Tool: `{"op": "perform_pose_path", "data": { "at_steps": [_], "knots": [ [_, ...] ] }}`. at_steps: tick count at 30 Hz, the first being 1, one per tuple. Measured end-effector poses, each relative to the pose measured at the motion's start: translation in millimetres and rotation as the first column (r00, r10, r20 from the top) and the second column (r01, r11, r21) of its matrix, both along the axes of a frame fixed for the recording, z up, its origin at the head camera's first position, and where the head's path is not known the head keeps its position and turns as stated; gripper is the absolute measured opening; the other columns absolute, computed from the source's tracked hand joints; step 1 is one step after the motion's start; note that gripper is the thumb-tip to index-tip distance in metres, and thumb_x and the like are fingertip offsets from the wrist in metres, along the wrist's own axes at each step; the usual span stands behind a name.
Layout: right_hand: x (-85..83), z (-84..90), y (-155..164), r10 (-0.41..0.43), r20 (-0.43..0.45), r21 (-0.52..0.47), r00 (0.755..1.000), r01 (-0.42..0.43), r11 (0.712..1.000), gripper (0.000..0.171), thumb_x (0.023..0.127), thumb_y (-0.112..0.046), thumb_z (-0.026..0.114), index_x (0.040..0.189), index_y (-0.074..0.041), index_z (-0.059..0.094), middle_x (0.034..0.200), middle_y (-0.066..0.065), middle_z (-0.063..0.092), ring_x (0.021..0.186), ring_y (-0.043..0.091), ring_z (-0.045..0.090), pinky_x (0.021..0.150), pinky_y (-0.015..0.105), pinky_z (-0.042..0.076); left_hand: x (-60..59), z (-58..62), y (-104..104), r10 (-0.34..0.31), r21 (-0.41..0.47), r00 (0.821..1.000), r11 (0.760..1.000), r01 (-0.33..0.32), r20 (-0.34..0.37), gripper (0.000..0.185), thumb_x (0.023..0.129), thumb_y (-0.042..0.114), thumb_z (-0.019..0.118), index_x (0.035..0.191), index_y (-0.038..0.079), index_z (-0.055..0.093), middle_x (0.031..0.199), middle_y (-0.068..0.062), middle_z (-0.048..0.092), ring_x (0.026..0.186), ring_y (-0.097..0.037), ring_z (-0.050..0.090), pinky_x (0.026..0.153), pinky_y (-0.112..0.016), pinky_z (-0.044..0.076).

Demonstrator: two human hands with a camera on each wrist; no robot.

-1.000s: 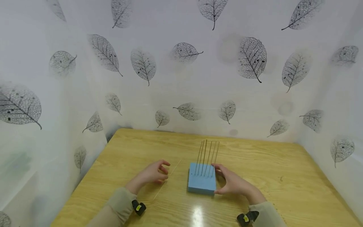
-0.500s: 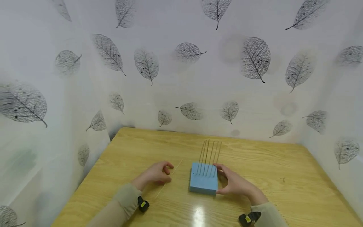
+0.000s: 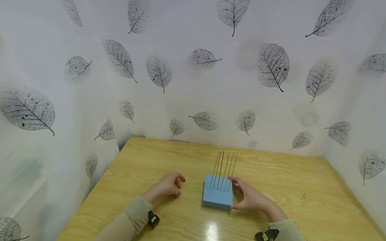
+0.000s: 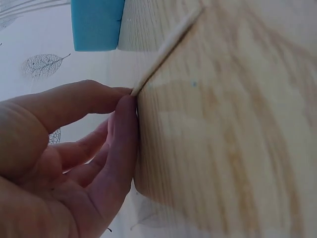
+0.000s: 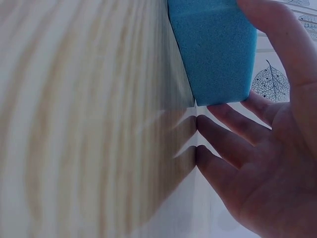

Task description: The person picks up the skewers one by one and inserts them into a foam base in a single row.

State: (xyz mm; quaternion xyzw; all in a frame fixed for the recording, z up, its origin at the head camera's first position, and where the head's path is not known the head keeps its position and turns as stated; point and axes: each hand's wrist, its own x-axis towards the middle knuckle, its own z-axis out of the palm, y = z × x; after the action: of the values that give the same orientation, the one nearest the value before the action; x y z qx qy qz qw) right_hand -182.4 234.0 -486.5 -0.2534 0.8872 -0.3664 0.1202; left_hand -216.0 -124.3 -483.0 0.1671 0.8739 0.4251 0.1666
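A pale thin wooden stick (image 3: 172,206) lies slanted on the table, left of a blue foam block (image 3: 217,199). My left hand (image 3: 166,186) pinches it near its middle in the head view; in the left wrist view the thumb and forefinger tips meet at the stick (image 4: 166,52). Several brown thin sticks (image 3: 221,167) stand in a row in the block, leaning slightly right. At the block's right side, my right hand (image 3: 251,197) holds it between thumb and fingers. In the right wrist view, the lower fingers (image 5: 218,163) of that hand touch the table beside the foam block (image 5: 218,59).
The wooden table (image 3: 271,174) reaches back to a pale curtain (image 3: 181,83) printed with leaves, which also hangs along both sides. A small dark mark (image 3: 303,195) is on the tabletop right of my right hand.
My left hand has shifted slightly right, and its thumb and forefinger have come onto the stick. The head view has moved a little. My right hand stays at the block.
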Motion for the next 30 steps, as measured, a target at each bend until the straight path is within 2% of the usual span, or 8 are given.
{"op": "perform_pose_path", "data": {
  "at_steps": [4,7,10,14,18,25,30],
  "knots": [
    [0.5,-2.1,0.5,0.002,0.007,-0.011,1.0,-0.002,1.0,0.104,0.073,-0.034,0.086,0.151,0.001,0.028,0.152,0.023,0.04,0.136,0.042,0.046,0.113,0.055,0.033,0.5,-0.9,3.3,-0.002,-0.062,0.999,0.998,0.0,-0.042,0.054,0.058,-0.011,0.066,0.111,0.0,0.062,0.083,-0.007,0.058,0.069,-0.015,0.053,0.055,-0.023,0.047],
    [0.6,-3.0,1.0,0.005,0.013,-0.019,1.0,-0.005,1.0,0.103,0.074,-0.035,0.086,0.151,0.0,0.028,0.152,0.022,0.039,0.136,0.042,0.045,0.114,0.048,0.035,1.0,-0.1,5.8,-0.001,-0.09,0.998,0.996,-0.005,-0.061,0.056,0.055,-0.012,0.067,0.109,0.0,0.061,0.081,-0.006,0.057,0.068,-0.015,0.051,0.053,-0.023,0.045],
    [0.8,-3.0,1.6,0.005,0.018,-0.021,1.0,-0.005,1.0,0.103,0.074,-0.035,0.086,0.151,0.0,0.028,0.153,0.021,0.039,0.137,0.041,0.045,0.115,0.043,0.036,1.7,2.0,7.7,0.007,-0.103,0.999,0.995,-0.012,-0.048,0.056,0.057,-0.012,0.067,0.11,0.0,0.06,0.081,-0.006,0.056,0.067,-0.015,0.051,0.053,-0.023,0.044],
    [1.1,-1.1,2.5,0.011,0.01,-0.014,1.0,-0.011,1.0,0.102,0.075,-0.037,0.085,0.151,-0.001,0.028,0.153,0.022,0.038,0.137,0.043,0.044,0.112,0.051,0.038,3.0,4.8,9.2,0.017,-0.104,1.0,0.994,-0.019,-0.021,0.056,0.058,-0.012,0.069,0.112,-0.001,0.059,0.083,-0.007,0.056,0.068,-0.017,0.051,0.054,-0.024,0.044],
    [1.8,0.9,3.6,0.017,0.0,-0.014,1.0,-0.017,1.0,0.102,0.076,-0.037,0.085,0.151,0.0,0.028,0.152,0.023,0.039,0.135,0.046,0.044,0.108,0.061,0.036,4.5,6.0,9.4,0.031,-0.081,0.999,0.996,-0.029,0.014,0.056,0.061,-0.011,0.072,0.115,-0.002,0.059,0.085,-0.009,0.057,0.069,-0.018,0.052,0.055,-0.026,0.045],
    [2.2,0.9,3.0,0.02,-0.018,0.005,1.0,-0.019,1.0,0.102,0.076,-0.039,0.085,0.151,0.0,0.027,0.152,0.023,0.039,0.134,0.045,0.046,0.108,0.058,0.039,3.4,3.7,4.9,0.06,-0.02,0.998,0.998,-0.06,0.018,0.061,0.063,-0.011,0.07,0.122,-0.001,0.057,0.085,-0.009,0.058,0.067,-0.017,0.052,0.056,-0.026,0.046],
    [0.7,2.7,2.6,0.02,-0.015,0.005,1.0,-0.02,1.0,0.103,0.075,-0.038,0.085,0.151,0.001,0.027,0.153,0.022,0.038,0.136,0.044,0.045,0.109,0.058,0.038,0.4,11.5,2.3,0.079,0.07,0.995,0.994,-0.083,0.057,0.065,0.067,-0.013,0.064,0.13,0.001,0.053,0.093,-0.009,0.055,0.064,-0.015,0.05,0.054,-0.024,0.047]
  ]
}}
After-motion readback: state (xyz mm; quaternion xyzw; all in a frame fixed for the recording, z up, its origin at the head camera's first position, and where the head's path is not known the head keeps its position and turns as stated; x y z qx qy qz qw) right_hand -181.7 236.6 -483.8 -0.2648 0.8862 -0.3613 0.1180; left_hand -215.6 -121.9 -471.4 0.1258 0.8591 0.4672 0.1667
